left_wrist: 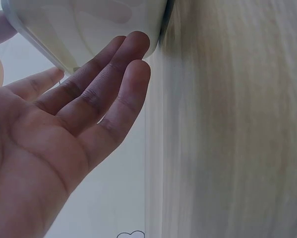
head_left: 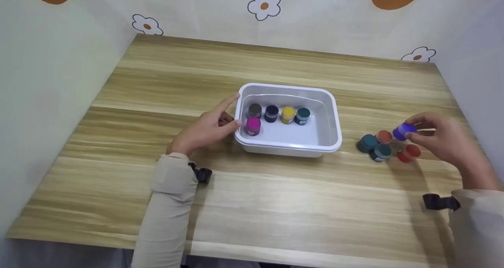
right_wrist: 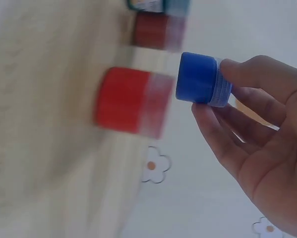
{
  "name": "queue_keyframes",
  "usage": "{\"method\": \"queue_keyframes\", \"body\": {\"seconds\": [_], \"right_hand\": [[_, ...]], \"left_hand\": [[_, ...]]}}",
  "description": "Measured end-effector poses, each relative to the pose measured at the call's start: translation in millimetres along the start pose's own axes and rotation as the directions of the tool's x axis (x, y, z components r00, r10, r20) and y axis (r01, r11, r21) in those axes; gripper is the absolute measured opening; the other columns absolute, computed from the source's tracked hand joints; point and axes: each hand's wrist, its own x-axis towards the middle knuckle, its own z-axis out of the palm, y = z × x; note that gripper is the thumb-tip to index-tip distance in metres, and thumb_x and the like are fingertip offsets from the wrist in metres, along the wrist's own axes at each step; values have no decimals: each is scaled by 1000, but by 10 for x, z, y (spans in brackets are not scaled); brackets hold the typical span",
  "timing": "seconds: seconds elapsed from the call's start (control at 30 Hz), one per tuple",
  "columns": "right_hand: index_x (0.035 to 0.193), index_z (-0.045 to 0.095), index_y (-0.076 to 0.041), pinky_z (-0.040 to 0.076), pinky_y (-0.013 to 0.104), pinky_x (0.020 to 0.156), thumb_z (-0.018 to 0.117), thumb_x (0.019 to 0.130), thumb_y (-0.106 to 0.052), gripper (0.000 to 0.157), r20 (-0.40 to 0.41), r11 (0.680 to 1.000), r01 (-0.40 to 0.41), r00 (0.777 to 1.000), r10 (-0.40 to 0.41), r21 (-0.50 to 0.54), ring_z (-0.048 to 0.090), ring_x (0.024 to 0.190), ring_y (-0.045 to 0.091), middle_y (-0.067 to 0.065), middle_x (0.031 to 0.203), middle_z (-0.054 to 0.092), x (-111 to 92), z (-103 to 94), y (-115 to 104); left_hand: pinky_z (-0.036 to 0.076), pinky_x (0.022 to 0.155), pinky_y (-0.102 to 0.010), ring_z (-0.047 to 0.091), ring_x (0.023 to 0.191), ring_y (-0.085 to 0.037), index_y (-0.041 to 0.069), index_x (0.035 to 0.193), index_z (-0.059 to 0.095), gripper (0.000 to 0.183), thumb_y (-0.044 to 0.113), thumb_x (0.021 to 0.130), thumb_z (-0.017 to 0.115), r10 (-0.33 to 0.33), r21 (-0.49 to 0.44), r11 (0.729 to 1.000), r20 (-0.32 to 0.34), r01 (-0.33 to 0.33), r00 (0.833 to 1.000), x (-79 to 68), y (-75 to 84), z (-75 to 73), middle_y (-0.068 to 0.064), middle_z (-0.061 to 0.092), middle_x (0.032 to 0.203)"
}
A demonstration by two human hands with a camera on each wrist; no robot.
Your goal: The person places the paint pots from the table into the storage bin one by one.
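Observation:
My right hand [head_left: 447, 138] pinches a small blue paint jar [right_wrist: 197, 78] between thumb and fingers, raised off the table. Close under it stand a red paint jar [head_left: 409, 153], an orange-red one [head_left: 384, 137] and two dark green ones, one at the left [head_left: 367, 143] and one in front [head_left: 380, 152]. My left hand [head_left: 204, 128] rests against the left side of a white plastic tub [head_left: 287, 146], fingers extended, thumb and index fingertips at the rim. Seen from the left wrist, the other fingers [left_wrist: 131, 94] lie along the tub's outer wall.
Inside the tub, at its left and middle, stand a magenta jar [head_left: 253, 126], a brown one [head_left: 255, 110], a dark one [head_left: 271, 113], a yellow one [head_left: 288, 114] and a dark green one [head_left: 302, 115]. The wooden table [head_left: 275, 205] meets a flower-patterned backdrop [head_left: 204, 15] behind.

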Motion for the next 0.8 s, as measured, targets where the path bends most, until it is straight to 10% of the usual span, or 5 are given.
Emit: {"method": "queue_keyframes", "body": {"seconds": [0.2, 0.53, 0.8], "right_hand": [[114, 64, 7, 42, -1, 72, 70, 91, -5, 27, -29, 994, 93, 995, -91, 59, 50, 85, -21, 26, 110, 66, 100, -36, -399], [117, 66, 1, 54, 21, 85, 72, 89, -5, 29, 54, 955, 216, 972, -231, 202, 66, 107, 32, 15, 115, 66, 281, 308, -1332], [113, 66, 5, 52, 48, 94, 72, 86, 1, 28, 188, 924, 306, 918, -350, 228, 64, 106, 32, 19, 109, 67, 583, 831, -1778]], "left_hand": [[50, 93, -43, 60, 110, -25, 33, 159, 19, 73, 35, 98, 58, -8, -4, 1000, -2, 8, 1000, -2, 1, 2, -15, 64, 117], [48, 95, -43, 60, 111, -25, 31, 159, 19, 73, 34, 98, 59, -4, -24, 1000, -4, 4, 1000, 0, 9, 5, -14, 64, 117], [50, 93, -42, 61, 108, -25, 28, 160, 19, 74, 34, 98, 60, 6, -16, 1000, -4, -6, 1000, 3, 1, 8, -15, 65, 115]]}}
